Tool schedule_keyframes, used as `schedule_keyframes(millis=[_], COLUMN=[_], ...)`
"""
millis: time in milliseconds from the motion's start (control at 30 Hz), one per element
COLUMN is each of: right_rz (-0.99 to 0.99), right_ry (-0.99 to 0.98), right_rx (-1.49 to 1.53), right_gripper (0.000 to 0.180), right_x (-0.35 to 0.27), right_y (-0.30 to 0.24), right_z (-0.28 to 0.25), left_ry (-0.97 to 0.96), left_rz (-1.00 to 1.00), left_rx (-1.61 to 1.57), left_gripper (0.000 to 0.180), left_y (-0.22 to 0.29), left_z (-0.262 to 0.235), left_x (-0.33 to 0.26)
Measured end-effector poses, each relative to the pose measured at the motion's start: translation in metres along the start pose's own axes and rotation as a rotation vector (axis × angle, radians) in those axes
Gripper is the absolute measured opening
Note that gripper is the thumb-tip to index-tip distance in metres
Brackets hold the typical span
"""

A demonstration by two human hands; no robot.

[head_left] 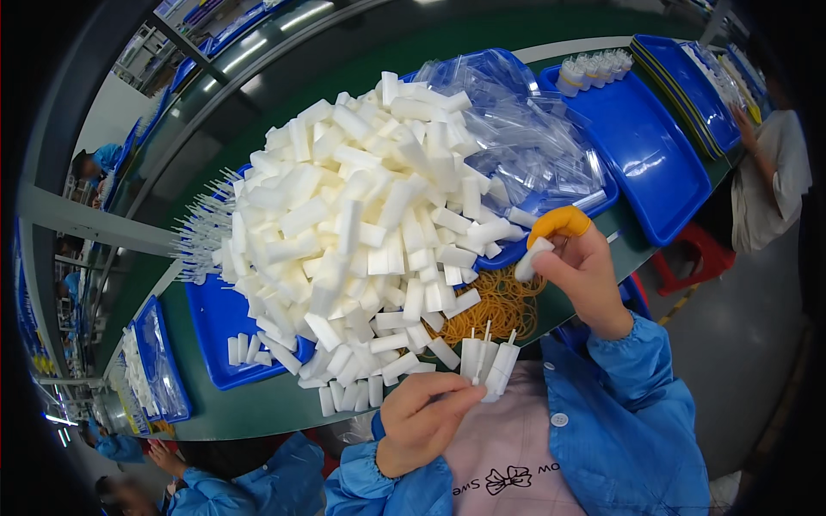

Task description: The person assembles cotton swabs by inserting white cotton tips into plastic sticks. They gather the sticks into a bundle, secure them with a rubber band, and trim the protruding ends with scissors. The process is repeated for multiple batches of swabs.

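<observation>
My left hand (pixel 426 421) pinches the lower ends of a few white foam-covered sticks (pixel 499 371), held upright together with thin tips poking out on top. My right hand (pixel 592 273), an orange finger cot (pixel 559 223) on one finger, grips a single white foam piece (pixel 531 261) between thumb and finger. Below that piece lies a tangle of tan rubber bands (pixel 508 301) at the table edge. A large heap of white foam pieces (pixel 344 198) rises to the left of both hands.
Behind the heap, a blue tray holds clear plastic sleeves (pixel 533 142). Farther right sit another blue tray (pixel 658 172) and bundled white pieces (pixel 594 69). Thin white sticks (pixel 202 225) fan out at left. A red stool (pixel 699 258) and co-workers (pixel 770 172) flank the table.
</observation>
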State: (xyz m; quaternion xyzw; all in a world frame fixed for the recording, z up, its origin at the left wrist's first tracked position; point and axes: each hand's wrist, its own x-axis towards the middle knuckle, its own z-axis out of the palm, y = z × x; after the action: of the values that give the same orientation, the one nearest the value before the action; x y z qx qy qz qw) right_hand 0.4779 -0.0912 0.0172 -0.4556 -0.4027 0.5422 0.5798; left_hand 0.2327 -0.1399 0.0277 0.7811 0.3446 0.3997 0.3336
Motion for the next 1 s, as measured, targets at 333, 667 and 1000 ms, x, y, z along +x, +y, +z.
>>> schedule_keyframes(millis=[333,667,1000], right_rz=[0.272,0.209,0.216], right_ry=[-0.103,-0.086,-0.126], right_rx=[0.4,0.351,0.356], right_gripper=[0.023,0.025,0.024], right_x=[-0.021,-0.024,-0.02], right_y=[0.015,0.016,0.014], right_z=[0.01,0.01,0.003], left_ry=[-0.053,-0.046,-0.057], left_rz=[0.24,0.223,0.295], left_rx=[0.122,0.144,0.171], left_gripper=[0.033,0.038,0.032], left_y=[0.002,0.003,0.001], left_z=[0.003,0.004,0.003], left_x=[0.011,0.01,0.014])
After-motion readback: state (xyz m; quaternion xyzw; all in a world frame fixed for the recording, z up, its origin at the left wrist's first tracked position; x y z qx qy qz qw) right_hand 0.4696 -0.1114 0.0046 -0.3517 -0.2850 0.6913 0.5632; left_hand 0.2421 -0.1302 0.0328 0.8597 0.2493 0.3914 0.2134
